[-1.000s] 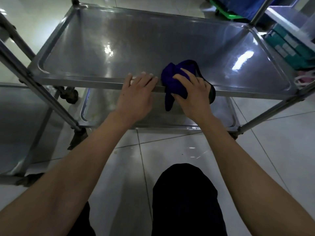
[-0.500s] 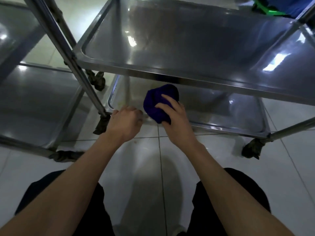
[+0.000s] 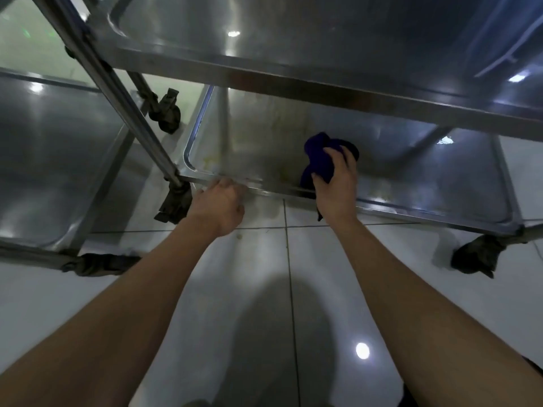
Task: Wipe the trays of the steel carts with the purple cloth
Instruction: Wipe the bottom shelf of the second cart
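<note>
Two bare forearms reach in from below, no sleeves, watch or rings; left hand (image 3: 219, 205) and right hand (image 3: 336, 188) are ungloved.

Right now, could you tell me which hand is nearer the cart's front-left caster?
Left. The left hand rests on the tray rim beside the caster; the right hand holds the cloth farther right.

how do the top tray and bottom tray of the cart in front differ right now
The top tray looks clean and glossy; the bottom tray shows yellowish stains and smears. The top tray has nothing on it; the bottom tray has the purple cloth pressed on it by the right hand, while the left hand is at its front rim. Both are shallow steel trays with raised rims.
</note>
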{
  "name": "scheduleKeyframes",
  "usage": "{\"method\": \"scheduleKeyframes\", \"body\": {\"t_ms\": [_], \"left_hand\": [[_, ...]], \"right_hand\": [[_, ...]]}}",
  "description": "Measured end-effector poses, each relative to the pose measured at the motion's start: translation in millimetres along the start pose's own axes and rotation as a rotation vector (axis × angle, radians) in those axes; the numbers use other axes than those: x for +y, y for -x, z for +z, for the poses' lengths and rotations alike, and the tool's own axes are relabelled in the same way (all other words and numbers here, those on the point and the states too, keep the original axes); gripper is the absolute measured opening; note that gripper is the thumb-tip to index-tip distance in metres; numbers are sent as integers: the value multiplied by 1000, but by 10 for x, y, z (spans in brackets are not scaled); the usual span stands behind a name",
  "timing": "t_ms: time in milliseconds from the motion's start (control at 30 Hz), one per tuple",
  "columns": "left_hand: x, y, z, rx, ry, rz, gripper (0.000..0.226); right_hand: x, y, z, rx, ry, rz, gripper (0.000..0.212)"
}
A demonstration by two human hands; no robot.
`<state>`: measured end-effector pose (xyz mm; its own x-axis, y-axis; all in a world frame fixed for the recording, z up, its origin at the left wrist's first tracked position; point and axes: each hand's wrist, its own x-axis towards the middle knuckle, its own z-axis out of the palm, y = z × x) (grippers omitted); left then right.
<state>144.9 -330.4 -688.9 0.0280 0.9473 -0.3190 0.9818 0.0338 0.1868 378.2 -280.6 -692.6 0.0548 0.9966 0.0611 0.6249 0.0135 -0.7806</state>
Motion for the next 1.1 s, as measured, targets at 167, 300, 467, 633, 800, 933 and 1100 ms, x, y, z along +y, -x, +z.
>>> {"method": "scheduleKeyframes", "body": {"t_ms": [167,300,467,633,800,933,1100], "left_hand": [[-61,-245,229,-7,-16,-13,58],[-51,-334,359,28,-35,-21,60],[-34,-358,459,146,-36,-15,58],[70,-246,552,167,7,-34,57],[9,-146,525,146,-73,4,55],[-342,-83,515,244,-82,-85,48],[-496,0,614,221,-24,-126,59]], "right_hand": [[425,-171,131,-320,456,115,54],[609,-198,156,-266,684,-84,56],[724,-270,199,-379,533,-24,58],[836,-81,149,-286,468,-37,60],[911,44,173,-292,510,-43,67],[893,13,217,-331,530,-54,67],[749,-63,393,-372,543,-97,61]]}}
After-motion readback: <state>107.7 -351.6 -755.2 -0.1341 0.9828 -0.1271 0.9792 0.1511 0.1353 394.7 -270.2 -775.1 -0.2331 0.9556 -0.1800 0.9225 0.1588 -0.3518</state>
